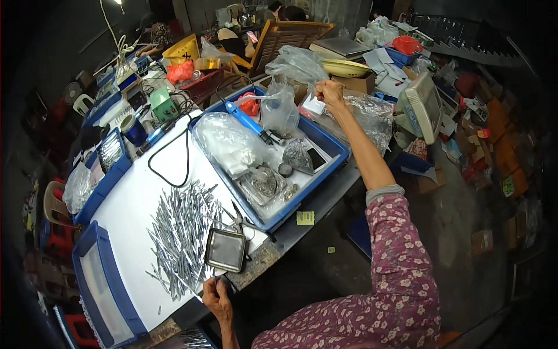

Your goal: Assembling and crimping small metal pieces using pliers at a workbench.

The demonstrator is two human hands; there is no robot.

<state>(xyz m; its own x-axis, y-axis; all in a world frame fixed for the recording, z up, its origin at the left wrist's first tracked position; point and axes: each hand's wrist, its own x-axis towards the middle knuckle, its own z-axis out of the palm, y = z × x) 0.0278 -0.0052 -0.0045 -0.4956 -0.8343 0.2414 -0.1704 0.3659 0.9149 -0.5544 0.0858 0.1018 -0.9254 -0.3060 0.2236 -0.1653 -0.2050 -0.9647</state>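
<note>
My left hand (218,301) is closed at the table's near edge, its fingers pinching a thin silver metal strip (194,292) beside a large heap of similar strips (181,235). My right arm reaches far forward, and my right hand (330,94) is closed above the far side of a blue tray (264,224). Clear plastic bags (281,110) are close to it; what its fingers hold, if anything, I cannot make out. Next to the heap lie a shallow square metal dish (225,250) and pliers (239,218).
The blue tray holds a blue electric screwdriver (247,121), bags and small metal parts. A shallow blue tray (104,285) stands at the left, another with strips (110,152) farther back. An old monitor (419,107) is at the right. Other people sit at the back.
</note>
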